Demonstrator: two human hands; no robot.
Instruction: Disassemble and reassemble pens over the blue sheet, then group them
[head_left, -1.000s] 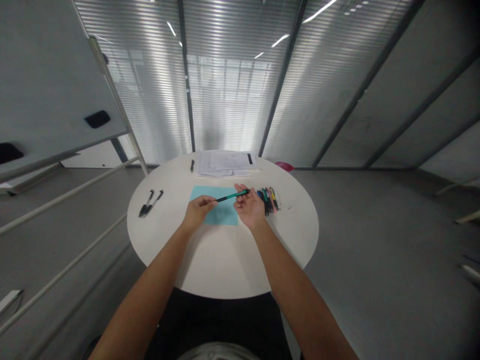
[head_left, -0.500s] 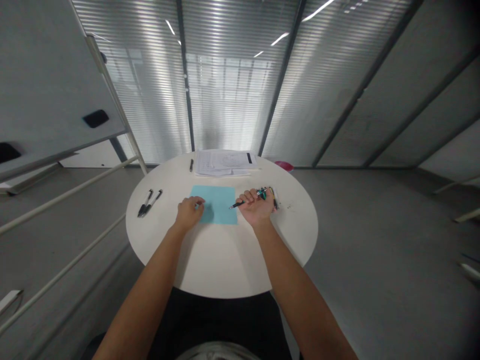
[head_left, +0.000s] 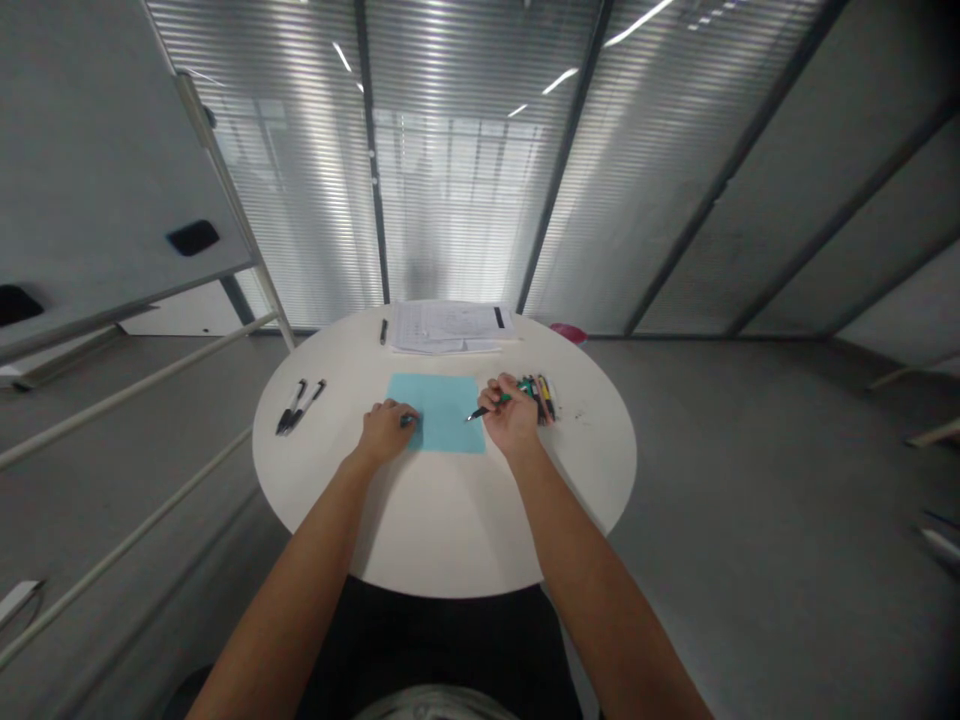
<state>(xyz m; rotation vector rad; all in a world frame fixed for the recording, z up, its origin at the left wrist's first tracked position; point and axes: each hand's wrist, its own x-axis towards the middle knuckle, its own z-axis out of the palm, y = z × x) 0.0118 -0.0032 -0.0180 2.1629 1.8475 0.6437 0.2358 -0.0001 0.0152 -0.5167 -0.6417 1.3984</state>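
Note:
My right hand point(head_left: 511, 420) is closed round a green pen point(head_left: 487, 406), whose dark tip points left over the right edge of a light blue sheet of paper point(head_left: 444, 412). My left hand point(head_left: 384, 433) rests on the sheet's left edge with its fingers curled. A small dark-green piece that looks like the pen's cap point(head_left: 408, 420) shows at its fingertips. Both hands lie on a round white table point(head_left: 450, 530).
Several coloured pens point(head_left: 541, 396) lie just right of my right hand. Two black pens point(head_left: 301, 405) sit at the table's left. A stack of printed papers point(head_left: 450, 325) with a pen point(head_left: 384, 331) beside it lies at the far edge. A whiteboard on a stand point(head_left: 90, 200) is at the left.
Both hands held the pen a second ago. They drew apart; my left hand came down onto the sheet's left edge and my right hand turned the pen tip-down toward the paper.

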